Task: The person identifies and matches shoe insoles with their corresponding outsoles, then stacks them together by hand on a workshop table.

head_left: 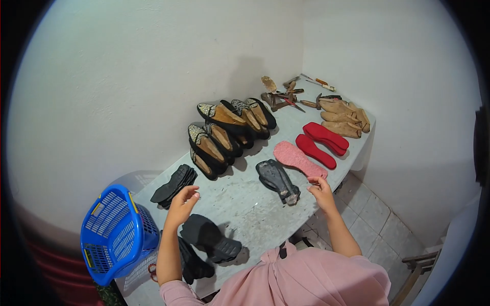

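Insole (300,159), pink and textured, lies on the table (232,196) just by the right hand (320,193), whose fingers are slightly spread with nothing seen between them; whether they touch its near end I cannot tell; the left hand (181,208), fingers loosely curled and thumb a little apart, is beside a black stack (174,186) and appears to hold nothing; good handling probably means lifting such thin pieces by their edges, keeping layers aligned and free of grit; a dark bundle (278,181) lies beside the insole, black soles (209,237) nearer the body; the table's pale top is scuffed and strewn with crumbs; decorated shoes (205,145) line its wall side; red insoles (315,151), wooden lasts (339,129) and hand tools (309,103) occupy the far end; a blue basket (137,232) stands at the left; pale walls (153,76) meet in a corner; the floor (365,206) is tiled.
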Available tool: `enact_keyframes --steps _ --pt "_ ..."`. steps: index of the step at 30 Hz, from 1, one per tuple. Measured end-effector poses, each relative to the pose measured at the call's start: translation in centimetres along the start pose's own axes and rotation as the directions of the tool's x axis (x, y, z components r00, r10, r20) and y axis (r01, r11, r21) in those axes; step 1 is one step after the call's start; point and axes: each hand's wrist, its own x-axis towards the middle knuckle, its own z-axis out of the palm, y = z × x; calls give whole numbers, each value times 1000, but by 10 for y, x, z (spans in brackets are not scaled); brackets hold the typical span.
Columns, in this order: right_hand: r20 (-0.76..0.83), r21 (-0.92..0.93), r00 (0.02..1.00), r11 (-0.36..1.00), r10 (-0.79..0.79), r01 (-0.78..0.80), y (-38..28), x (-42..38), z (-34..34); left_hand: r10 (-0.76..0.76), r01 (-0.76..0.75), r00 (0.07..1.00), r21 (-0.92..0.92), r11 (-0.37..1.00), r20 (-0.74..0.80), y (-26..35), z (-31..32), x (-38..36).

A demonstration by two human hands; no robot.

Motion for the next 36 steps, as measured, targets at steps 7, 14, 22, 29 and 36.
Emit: enact_keyframes --steps 7,14,22,29,36 --pt "8 -343 986 926 -166 158 25 108 -96 -78 41 969 160 986 234 25 118 54" --pt "-104 -944 974 329 -203 -32 66 231 -148 -139 83 960 225 971 244 42 246 74" --pt "-77 -946 996 312 41 -86 54 262 -154 -321 285 945 -334 899 -57 0 260 39" --pt "-11 -740 991 668 -132 81 9 226 -112 -466 312 868 -537 783 -174 7 256 8" --pt "634 -196 770 979 77 64 18 115 -1 -532 233 818 -719 655 -220 35 283 15"
